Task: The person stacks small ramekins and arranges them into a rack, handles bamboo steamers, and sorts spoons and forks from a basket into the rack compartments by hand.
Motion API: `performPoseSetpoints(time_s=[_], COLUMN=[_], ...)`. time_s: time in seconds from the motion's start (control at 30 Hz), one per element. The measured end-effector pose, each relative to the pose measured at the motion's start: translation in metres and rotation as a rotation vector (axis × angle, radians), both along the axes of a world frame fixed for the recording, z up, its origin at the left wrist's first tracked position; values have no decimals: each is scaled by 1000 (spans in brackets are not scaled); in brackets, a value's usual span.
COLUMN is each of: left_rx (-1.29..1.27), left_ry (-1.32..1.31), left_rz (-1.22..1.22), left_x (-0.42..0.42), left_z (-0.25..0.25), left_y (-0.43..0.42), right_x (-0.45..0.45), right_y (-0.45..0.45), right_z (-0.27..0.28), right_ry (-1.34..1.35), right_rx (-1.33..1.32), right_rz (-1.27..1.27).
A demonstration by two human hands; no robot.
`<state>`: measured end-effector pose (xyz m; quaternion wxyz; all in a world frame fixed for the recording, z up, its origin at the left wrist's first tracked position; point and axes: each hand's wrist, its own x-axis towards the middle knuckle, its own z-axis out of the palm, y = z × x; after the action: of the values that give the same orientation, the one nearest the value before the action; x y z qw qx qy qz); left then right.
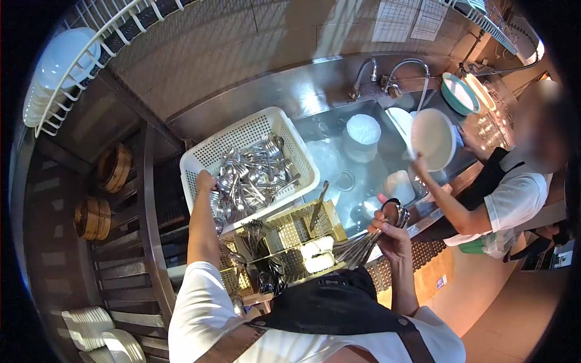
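Observation:
My right hand (392, 231) is wrapped round a bunch of metal spoons (363, 245), bowls up by the fingers and handles slanting down to the left. My left hand (207, 181) reaches over the left side of a white perforated basket (290, 130) heaped with loose cutlery (254, 175). Its fingers are curled at the edge of the pile, partly hidden, and what they hold I cannot make out. In front of me stands a yellowish divided cutlery holder (290, 230) with upright utensils in several compartments; one long utensil (319, 206) leans out of it.
A sink (330, 136) with water holds a stack of white dishes (363, 130). Two faucets (366, 75) rise behind it. At right, a co-worker (520, 193) handles a large pale bowl (434, 139). Racks with plates (88, 330) and wooden steamers (94, 218) stand at left.

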<state>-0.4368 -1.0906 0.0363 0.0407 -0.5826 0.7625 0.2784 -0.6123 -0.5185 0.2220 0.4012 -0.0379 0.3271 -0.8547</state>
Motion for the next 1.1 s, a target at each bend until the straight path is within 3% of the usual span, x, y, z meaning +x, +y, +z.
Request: performPoseSetpoints(time_s=[0.1,0.17,0.23,0.43,0.57,0.6,0.73,0.83,0.9,1.0,1.07,1.1], left_rx=[-207,-273,-522,-831,-1143,-1220,-1152,-616,-566,-462,-407,-262], left_ry=[-133,-119,-70,-109,106,300,573,859,958,1074,1122,1185], left_rz=[-76,-46,-124,-286,-453,-594,-892,-1040,-1119,-942,-867,-755], left_x=[13,15,19,11,16,18,10,1,-11,-34,-41,-47], left_z=[-8,24,49,156,230,248,308,324,328,319,303,291], left_y=[-18,0,4,32,60,71,154,226,267,311,311,300], right_x=[1,3,3,10,14,12,-3,0,4,21,30,29], right_y=[9,15,20,19,9,4,-28,-70,-97,-119,-117,-117], right_z=[2,1,-3,0,15,15,21,43,47,56,52,43], right_ry=[61,155,112,134,182,196,313,373,340,286,176,132], right_rx=[17,72,107,-36,-73,-70,-96,-214,-269,-263,-68,-14], right_rz=[27,51,18,45,91,113,235,313,339,441,449,447])
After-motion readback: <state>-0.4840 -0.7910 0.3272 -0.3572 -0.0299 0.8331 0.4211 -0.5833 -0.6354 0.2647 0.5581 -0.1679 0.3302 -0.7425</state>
